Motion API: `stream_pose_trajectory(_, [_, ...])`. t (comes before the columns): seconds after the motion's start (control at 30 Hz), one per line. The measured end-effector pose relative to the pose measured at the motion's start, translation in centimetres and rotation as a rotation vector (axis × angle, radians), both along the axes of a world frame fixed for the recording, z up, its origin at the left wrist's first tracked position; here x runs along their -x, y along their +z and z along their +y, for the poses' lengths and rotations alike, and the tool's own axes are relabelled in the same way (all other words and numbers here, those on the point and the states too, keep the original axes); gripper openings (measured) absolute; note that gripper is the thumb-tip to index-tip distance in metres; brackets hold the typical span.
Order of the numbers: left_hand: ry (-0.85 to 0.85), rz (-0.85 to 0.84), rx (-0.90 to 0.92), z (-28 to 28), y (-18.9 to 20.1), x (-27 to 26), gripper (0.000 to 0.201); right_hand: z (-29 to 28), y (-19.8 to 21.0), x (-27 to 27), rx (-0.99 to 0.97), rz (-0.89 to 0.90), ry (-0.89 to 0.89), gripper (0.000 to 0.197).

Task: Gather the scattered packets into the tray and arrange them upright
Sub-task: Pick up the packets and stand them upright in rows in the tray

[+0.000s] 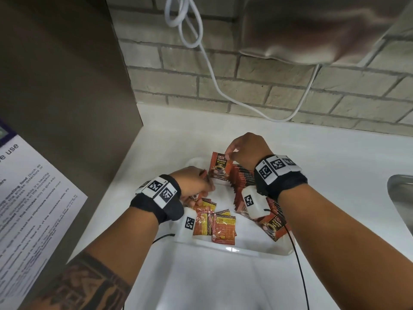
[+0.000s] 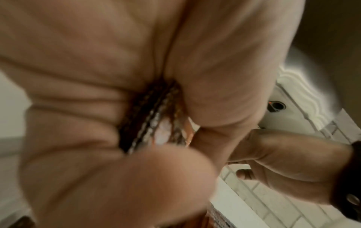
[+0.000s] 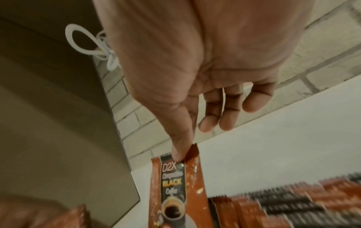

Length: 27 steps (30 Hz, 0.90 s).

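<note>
A clear plastic tray [image 1: 234, 250] sits on the white counter. My right hand [image 1: 229, 154] pinches the top edge of an upright orange-and-black coffee packet [image 1: 220, 164] at the tray's far end; thumb and forefinger of the right hand [image 3: 181, 155] meet on that packet [image 3: 175, 185]. A row of upright packets [image 1: 243, 177] lines the tray's right side, also seen as the row [image 3: 293, 205]. My left hand [image 1: 201, 186] grips a small bunch of packets [image 2: 152, 117] in its curled fingers. Several loose packets [image 1: 214, 222] lie flat in the tray's near left.
A steel sink [image 1: 402, 198] is at the right edge. A tall brown panel [image 1: 67, 86] with a printed notice [image 1: 33, 198] stands on the left. A white cable [image 1: 212, 74] hangs on the brick wall behind. A black wire [image 1: 299, 265] trails from my right wrist.
</note>
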State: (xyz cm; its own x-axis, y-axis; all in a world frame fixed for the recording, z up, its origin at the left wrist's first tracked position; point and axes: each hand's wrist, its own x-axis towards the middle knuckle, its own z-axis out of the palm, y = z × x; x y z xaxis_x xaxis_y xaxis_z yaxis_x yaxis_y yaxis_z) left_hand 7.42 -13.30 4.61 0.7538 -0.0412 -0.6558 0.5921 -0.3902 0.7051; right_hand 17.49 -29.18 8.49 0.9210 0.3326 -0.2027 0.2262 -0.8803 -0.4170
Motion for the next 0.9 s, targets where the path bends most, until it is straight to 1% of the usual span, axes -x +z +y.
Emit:
stream_pose_trajectory(0.07, [-0.006,0.026,0.019,-0.7,-0.3,-0.5,0.023,0.7,-0.5,0.4,0.064,0.023,-0.01,0.019])
stream_pose_trajectory(0.17, [0.041,0.043,0.047,-1.4,-1.2,-1.3,0.025,1.5,-1.3,0.7,0.141,0.018,-0.033,0.015])
stream_pose_trajectory(0.33, [-0.004,0.051,-0.011,-1.7,-1.9,-2.5,0.018,2.0,-2.7,0.4,0.176,0.01,-0.069,0.02])
stream_pose_trajectory(0.47, [-0.05,0.054,-0.074,-1.8,-1.9,-3.0,0.026,1.7,-2.5,0.3,0.194,0.036,-0.031,0.01])
stream_pose_trajectory(0.53, [-0.058,0.044,-0.091,-1.8,-1.8,-3.1,0.027,1.4,-2.4,0.1,0.202,0.049,0.009,0.021])
stream_pose_trajectory(0.6, [-0.054,0.046,-0.087,-1.9,-1.8,-3.1,0.025,1.2,-2.3,0.0,0.207,0.059,0.027,0.025])
stream_pose_trajectory(0.7, [-0.038,0.052,-0.072,-2.0,-1.7,-3.0,0.021,1.1,-2.1,0.0,0.183,0.071,0.031,0.021])
stream_pose_trajectory(0.77, [-0.024,0.05,-0.054,-1.8,-1.6,-2.9,0.025,0.9,-2.0,0.1,0.148,0.073,0.023,0.021])
stream_pose_trajectory(0.83, [-0.016,0.054,-0.019,-1.6,-1.4,-2.6,0.03,0.6,-1.7,0.2,0.091,0.036,0.011,0.024])
stream_pose_trajectory(0.9, [0.032,0.053,0.055,-1.2,-1.1,-2.0,0.031,0.1,-1.3,0.3,-0.006,-0.009,0.021,0.026])
